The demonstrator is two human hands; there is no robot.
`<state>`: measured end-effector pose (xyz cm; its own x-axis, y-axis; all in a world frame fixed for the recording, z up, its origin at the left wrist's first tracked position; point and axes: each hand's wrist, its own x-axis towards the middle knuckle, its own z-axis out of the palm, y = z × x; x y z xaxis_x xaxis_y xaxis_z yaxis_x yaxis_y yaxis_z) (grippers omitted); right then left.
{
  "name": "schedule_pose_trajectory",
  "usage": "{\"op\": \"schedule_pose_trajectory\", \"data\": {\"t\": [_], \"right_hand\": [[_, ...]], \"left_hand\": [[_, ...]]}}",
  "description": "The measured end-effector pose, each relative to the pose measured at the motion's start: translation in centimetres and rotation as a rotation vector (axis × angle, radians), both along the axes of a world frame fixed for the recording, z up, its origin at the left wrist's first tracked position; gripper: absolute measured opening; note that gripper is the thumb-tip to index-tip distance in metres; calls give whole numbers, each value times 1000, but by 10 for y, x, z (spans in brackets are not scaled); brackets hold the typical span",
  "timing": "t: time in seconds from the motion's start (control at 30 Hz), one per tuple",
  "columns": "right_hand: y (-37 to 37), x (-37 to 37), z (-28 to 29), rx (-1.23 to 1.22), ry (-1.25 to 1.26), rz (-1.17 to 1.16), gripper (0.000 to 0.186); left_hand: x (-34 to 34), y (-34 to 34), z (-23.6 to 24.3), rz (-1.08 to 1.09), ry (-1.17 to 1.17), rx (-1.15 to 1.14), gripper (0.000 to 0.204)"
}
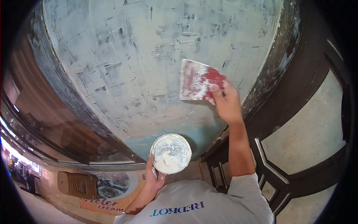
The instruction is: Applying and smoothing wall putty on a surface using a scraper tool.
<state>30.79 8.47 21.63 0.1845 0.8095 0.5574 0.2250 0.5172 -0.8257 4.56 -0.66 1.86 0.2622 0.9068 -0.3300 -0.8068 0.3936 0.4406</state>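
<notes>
My right hand (pixel 226 100) grips a red, flat putty spreader (pixel 199 80) smeared with white paste. The spreader's straight edge lies at or very near the wall (pixel 149 67); contact is hard to make out. Low in front of my body, my left hand (pixel 156 175) is wrapped round the side of a round white tub (pixel 172 154). White putty (pixel 167 162) coats the tub's inside and lies in a lump toward its near side. Pale, uneven putty streaks cover much of the wall, with grey patches showing through and a bluish-green band near the bottom.
Dark, worn frames (pixel 80 100) border the wall on the left and right. To the right stands a dark panelled door (pixel 313 123) with pale insets. Stacked brown plastic stools (pixel 76 184) and an orange printed banner (pixel 112 203) are at the lower left.
</notes>
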Motion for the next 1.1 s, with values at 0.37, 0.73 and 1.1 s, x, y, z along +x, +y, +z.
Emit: {"op": "schedule_pose_trajectory", "data": {"t": [0.37,0.73,1.1], "right_hand": [[-5,-12,29,50,-82,-30,25],[-1,-7,53,189,-179,-128,25],[2,-7,76,162,-151,-157,28]], "left_hand": [[-2,1,-8,-28,-19,-23,56],[1,-4,-6,-34,-37,-3,58],[2,-9,-6,-45,-13,-28,52]]}}
